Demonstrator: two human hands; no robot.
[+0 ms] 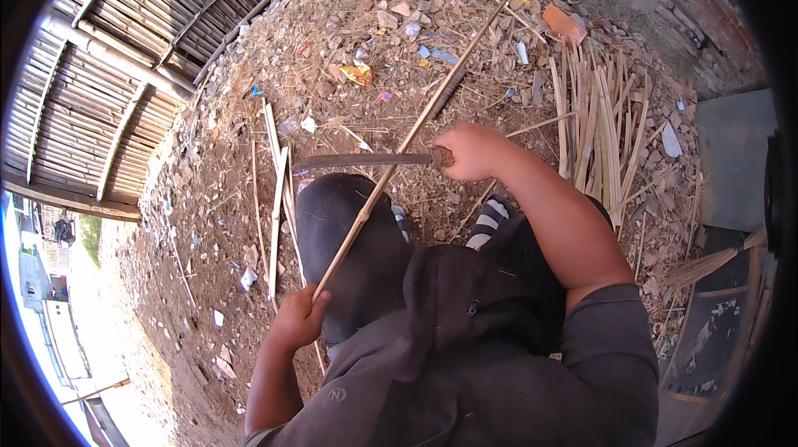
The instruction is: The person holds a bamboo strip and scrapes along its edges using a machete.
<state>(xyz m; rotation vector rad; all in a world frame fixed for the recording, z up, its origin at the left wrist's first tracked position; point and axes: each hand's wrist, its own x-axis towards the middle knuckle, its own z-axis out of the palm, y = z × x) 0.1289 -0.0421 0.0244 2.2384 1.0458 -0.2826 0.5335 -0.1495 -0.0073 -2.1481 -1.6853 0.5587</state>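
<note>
A long, thin bamboo pole (357, 222) slants from lower left to upper right, passing over my left knee. Its near end is in my left hand (299, 319), the fingers wrapped round it. My right hand (475, 152) grips the short wooden handle of a machete (357, 161). The dark blade points left and crosses the pole just beyond my knee; whether its edge touches the pole I cannot tell. Beyond the blade, a short dark rod (447, 96) lies beside the pole.
Split bamboo strips (600, 135) lie in a bundle at right, with a few more strips (280, 214) left of my knee. Broken brick (564, 24), rubble and litter cover the ground. A bamboo fence (125, 56) stands at far left, a broom (702, 266) at right.
</note>
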